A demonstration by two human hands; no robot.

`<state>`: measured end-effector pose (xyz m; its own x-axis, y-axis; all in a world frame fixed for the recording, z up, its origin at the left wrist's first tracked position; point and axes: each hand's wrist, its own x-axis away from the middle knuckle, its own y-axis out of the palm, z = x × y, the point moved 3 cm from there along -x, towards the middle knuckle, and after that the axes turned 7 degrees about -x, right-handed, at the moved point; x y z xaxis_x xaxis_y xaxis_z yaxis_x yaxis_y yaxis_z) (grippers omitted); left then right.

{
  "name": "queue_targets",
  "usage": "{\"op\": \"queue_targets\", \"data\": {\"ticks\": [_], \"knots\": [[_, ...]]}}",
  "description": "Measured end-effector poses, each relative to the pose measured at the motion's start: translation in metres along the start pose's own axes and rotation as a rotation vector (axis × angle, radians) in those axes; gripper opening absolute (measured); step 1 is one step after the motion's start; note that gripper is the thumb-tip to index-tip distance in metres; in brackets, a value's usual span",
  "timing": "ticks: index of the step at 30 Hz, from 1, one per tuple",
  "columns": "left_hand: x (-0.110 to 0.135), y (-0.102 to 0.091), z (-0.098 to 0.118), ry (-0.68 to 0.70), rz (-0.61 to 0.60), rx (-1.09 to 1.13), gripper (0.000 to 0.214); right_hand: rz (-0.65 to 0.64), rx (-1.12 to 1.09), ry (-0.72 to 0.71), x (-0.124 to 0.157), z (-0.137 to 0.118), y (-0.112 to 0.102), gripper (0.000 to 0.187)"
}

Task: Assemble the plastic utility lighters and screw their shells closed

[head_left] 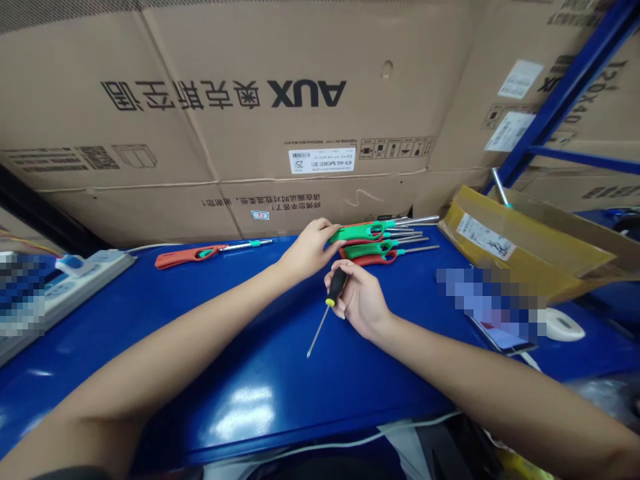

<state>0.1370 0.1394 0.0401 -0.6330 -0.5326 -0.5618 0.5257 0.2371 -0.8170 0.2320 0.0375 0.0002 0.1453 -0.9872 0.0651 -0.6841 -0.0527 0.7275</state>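
Observation:
My left hand (309, 248) is closed on the rear end of a green gas lighter (356, 233), the topmost of a pile at the back of the blue table. Beneath it lie several more red and green lighters (370, 251), their metal tubes pointing right. My right hand (367, 300), just in front of the pile, grips a screwdriver (338, 285) by its black handle with a yellow collar. Its thin shaft points down and to the left, toward me. Apart from the pile, a red lighter (187, 256) lies on the left.
Cardboard sheets (225, 140) stand behind the blue table (240, 347). On the right are an open box with yellow tape (530, 247), a phone (500, 333) and a white mouse-shaped object (564, 325). A power strip (75, 293) sits at the left. A white cable (350, 443) runs along the front edge.

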Motion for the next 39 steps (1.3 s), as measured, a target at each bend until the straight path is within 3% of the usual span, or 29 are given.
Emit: {"op": "queue_targets", "data": {"ticks": [5, 11, 15, 18, 23, 28, 31, 35, 39], "knots": [[-0.021, 0.038, 0.0, -0.075, -0.02, -0.056, 0.021, 0.207, -0.068, 0.01, -0.012, -0.004, -0.015, 0.013], [-0.013, 0.043, -0.001, -0.16, -0.005, -0.14, 0.028, 0.336, -0.115, 0.002, -0.01, -0.011, -0.014, 0.007], [-0.006, 0.03, -0.007, -0.18, -0.002, -0.186, 0.037, 0.378, -0.121, -0.011, -0.011, -0.016, -0.018, 0.005], [0.004, 0.014, -0.023, -0.213, -0.007, -0.234, 0.04, 0.386, -0.11, -0.012, -0.016, -0.02, -0.025, 0.004], [0.042, -0.021, -0.076, -0.324, -0.082, -0.356, 0.041, 0.367, -0.055, 0.003, -0.022, -0.02, -0.031, 0.006], [0.087, -0.056, -0.131, -0.467, -0.147, -0.47, 0.045, 0.272, 0.024, 0.0, -0.021, -0.009, -0.024, 0.006], [0.103, -0.067, -0.152, -0.447, -0.234, -0.46, 0.044, 0.211, 0.076, -0.016, -0.02, -0.002, -0.018, 0.009], [0.113, -0.072, -0.162, -0.353, -0.313, -0.408, 0.038, 0.162, 0.143, -0.024, -0.019, 0.0, -0.014, 0.015], [0.117, -0.076, -0.154, -0.251, -0.331, -0.353, 0.039, 0.148, 0.198, -0.076, -0.019, -0.003, -0.014, 0.019]]}}
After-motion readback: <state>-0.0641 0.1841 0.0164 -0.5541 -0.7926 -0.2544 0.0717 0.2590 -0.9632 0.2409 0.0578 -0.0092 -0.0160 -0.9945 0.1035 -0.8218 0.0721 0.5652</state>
